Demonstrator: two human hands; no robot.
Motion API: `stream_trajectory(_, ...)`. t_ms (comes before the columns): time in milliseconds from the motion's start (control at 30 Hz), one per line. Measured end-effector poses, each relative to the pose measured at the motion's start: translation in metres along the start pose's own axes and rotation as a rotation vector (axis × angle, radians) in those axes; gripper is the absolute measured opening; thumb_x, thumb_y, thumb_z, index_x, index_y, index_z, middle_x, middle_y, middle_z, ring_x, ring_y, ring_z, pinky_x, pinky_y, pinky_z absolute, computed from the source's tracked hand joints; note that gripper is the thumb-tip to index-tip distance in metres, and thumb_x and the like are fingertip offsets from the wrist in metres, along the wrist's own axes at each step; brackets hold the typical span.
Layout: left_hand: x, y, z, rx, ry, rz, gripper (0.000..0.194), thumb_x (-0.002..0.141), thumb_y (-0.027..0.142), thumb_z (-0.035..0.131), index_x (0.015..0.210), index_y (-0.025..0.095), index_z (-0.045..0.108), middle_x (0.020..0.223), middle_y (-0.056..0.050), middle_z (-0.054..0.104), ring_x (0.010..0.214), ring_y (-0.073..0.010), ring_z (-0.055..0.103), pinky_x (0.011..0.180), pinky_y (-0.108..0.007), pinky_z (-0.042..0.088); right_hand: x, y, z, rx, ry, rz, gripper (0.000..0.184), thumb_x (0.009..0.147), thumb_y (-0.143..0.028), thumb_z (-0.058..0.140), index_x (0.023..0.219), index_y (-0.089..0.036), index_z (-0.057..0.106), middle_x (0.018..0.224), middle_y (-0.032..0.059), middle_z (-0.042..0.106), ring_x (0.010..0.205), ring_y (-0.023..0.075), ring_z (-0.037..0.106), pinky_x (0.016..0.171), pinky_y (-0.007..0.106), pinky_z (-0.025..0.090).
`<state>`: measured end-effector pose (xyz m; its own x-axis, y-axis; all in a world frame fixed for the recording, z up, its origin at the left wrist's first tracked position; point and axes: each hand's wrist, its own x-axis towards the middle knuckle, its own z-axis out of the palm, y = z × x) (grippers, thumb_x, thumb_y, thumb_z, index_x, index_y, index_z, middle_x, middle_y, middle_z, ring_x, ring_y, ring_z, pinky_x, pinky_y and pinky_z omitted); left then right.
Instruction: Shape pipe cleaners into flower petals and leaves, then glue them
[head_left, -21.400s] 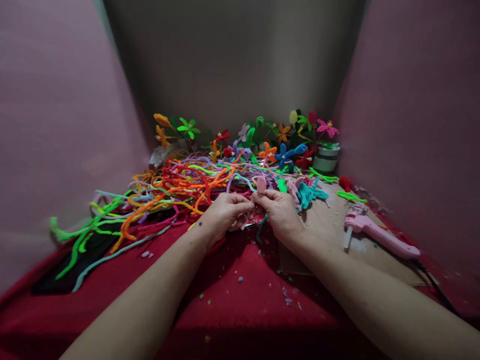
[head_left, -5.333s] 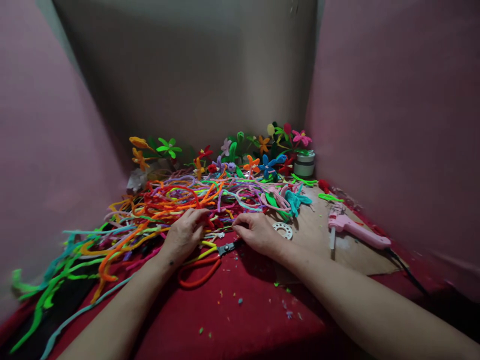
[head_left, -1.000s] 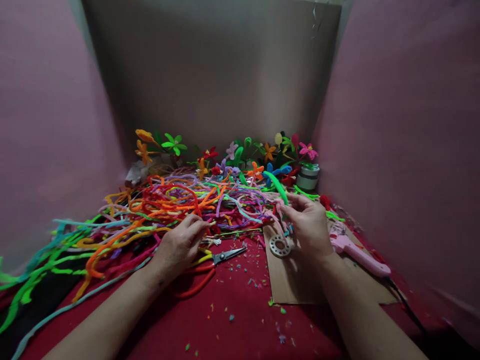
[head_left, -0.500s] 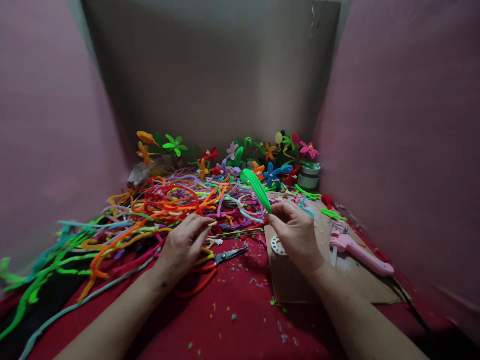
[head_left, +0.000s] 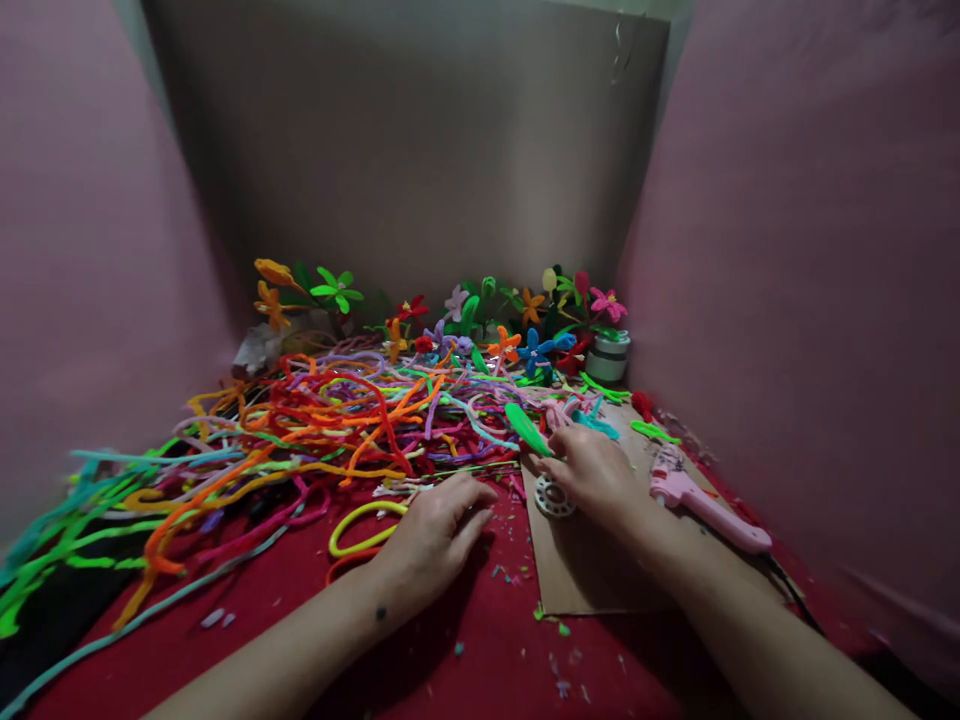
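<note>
A bright green pipe-cleaner leaf (head_left: 526, 428) juts up and left from my right hand (head_left: 592, 475), whose fingers are closed on its lower end above the cardboard. My left hand (head_left: 442, 525) is over the scissors (head_left: 352, 535), palm down, its fingers loosely bent and thumb apart from them. Only the scissors' yellow and red handle loops show; the hand covers the blades. Nothing is visible between the left fingertips. A white disc with holes around its rim (head_left: 553, 497) lies on the cardboard just under my right wrist.
A tangled heap of coloured pipe cleaners (head_left: 337, 410) spreads over the left and middle. Pipe-cleaner flowers (head_left: 534, 350) stand at the back, near a white pot (head_left: 607, 357). A corded pink glue gun (head_left: 712, 510) rests at the right on the cardboard (head_left: 592, 570). Clippings dot the red cloth (head_left: 480, 660).
My left hand has moved right and down over the scissors; the small pale bit at its fingertips is no longer visible. The right hand has lowered with the green leaf.
</note>
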<state>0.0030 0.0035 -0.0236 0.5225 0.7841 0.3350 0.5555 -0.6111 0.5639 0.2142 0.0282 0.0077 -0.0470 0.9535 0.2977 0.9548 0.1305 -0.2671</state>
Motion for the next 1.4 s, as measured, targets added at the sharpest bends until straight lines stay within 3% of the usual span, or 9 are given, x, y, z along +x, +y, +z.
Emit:
stream_trajectory(33,-0.001,-0.003,0.0,0.009,-0.004,-0.004,0.015,0.083,0.016,0.046,0.088,0.017,0.06,0.084,-0.004,0.062,0.078,-0.0132,0.057,0.073,-0.026,0.045,0.006,0.002,-0.005,0.027,-0.052,-0.001,0.018,0.075,-0.033,0.055,0.071,-0.019,0.065,0.073,0.006,0.066,0.068,0.0171,0.058,0.056,0.024,0.034)
stream_trajectory(133,-0.004,-0.007,0.002,0.021,-0.025,0.006,0.015,0.083,0.016,0.045,0.088,0.017,0.059,0.083,-0.004,0.06,0.077,-0.0131,0.056,0.071,-0.026,0.044,0.041,0.008,-0.02,0.048,0.076,0.004,0.024,0.08,-0.029,0.048,0.077,-0.017,0.068,0.077,0.007,0.068,0.071,0.0161,0.06,0.06,0.023,0.036)
stream_trajectory(200,-0.006,-0.008,0.004,0.017,-0.033,0.032,0.015,0.083,0.016,0.044,0.088,0.017,0.058,0.082,-0.004,0.059,0.075,-0.0125,0.056,0.069,-0.024,0.044,0.072,0.013,-0.023,0.036,0.017,-0.024,0.02,0.077,-0.024,0.052,0.079,-0.015,0.07,0.079,0.0069,0.069,0.075,0.0164,0.06,0.063,0.022,0.038)
stream_trajectory(433,-0.016,-0.009,0.007,0.006,-0.091,0.083,0.018,0.085,0.013,0.039,0.091,0.017,0.055,0.082,-0.004,0.056,0.07,-0.0122,0.054,0.063,-0.023,0.043,0.148,0.038,0.018,-0.032,-0.189,0.023,0.023,0.067,-0.009,0.052,0.078,-0.012,0.072,0.076,0.0072,0.069,0.074,0.0176,0.062,0.058,0.019,0.04)
stream_trajectory(767,-0.016,-0.011,0.008,0.08,-0.099,0.214,0.018,0.084,0.01,0.037,0.088,0.017,0.053,0.077,-0.005,0.055,0.06,-0.0113,0.051,0.051,-0.02,0.04,0.145,0.049,0.025,-0.019,-0.393,-0.139,0.018,0.063,-0.013,0.059,0.073,-0.019,0.073,0.066,0.0007,0.069,0.063,0.0123,0.062,0.055,0.015,0.041)
stream_trajectory(967,-0.016,-0.011,0.008,0.105,-0.073,0.246,0.018,0.084,0.009,0.036,0.088,0.016,0.052,0.077,-0.005,0.055,0.059,-0.0111,0.052,0.05,-0.02,0.042,0.142,0.053,0.028,-0.043,-0.366,-0.137,0.029,0.068,-0.009,0.049,0.08,-0.018,0.073,0.061,0.0009,0.067,0.056,0.0109,0.06,0.052,0.016,0.041)
stream_trajectory(1167,-0.015,-0.011,0.007,0.16,-0.089,0.267,0.02,0.083,0.009,0.035,0.083,0.016,0.053,0.074,-0.006,0.055,0.057,-0.0117,0.052,0.049,-0.02,0.043,0.156,0.059,0.034,-0.125,-0.358,-0.141,0.029,0.064,-0.012,0.057,0.089,-0.019,0.071,0.074,0.0015,0.069,0.069,0.0139,0.062,0.059,0.018,0.042)
stream_trajectory(1300,-0.016,-0.012,0.008,0.189,-0.096,0.29,0.019,0.081,0.008,0.036,0.084,0.015,0.054,0.073,-0.007,0.055,0.057,-0.0126,0.051,0.048,-0.021,0.042,0.16,0.056,0.04,-0.22,-0.348,-0.129,0.015,0.066,-0.016,0.056,0.073,-0.016,0.07,0.078,0.0097,0.068,0.073,0.0193,0.062,0.062,0.024,0.042)
stream_trajectory(1400,-0.016,-0.011,0.008,0.2,-0.1,0.285,0.019,0.081,0.008,0.036,0.081,0.015,0.054,0.073,-0.008,0.055,0.055,-0.0124,0.05,0.046,-0.021,0.041,0.16,0.054,0.04,-0.255,-0.295,-0.13,0.019,0.071,-0.021,0.054,0.083,-0.014,0.067,0.085,0.0143,0.067,0.077,0.022,0.062,0.064,0.026,0.042)
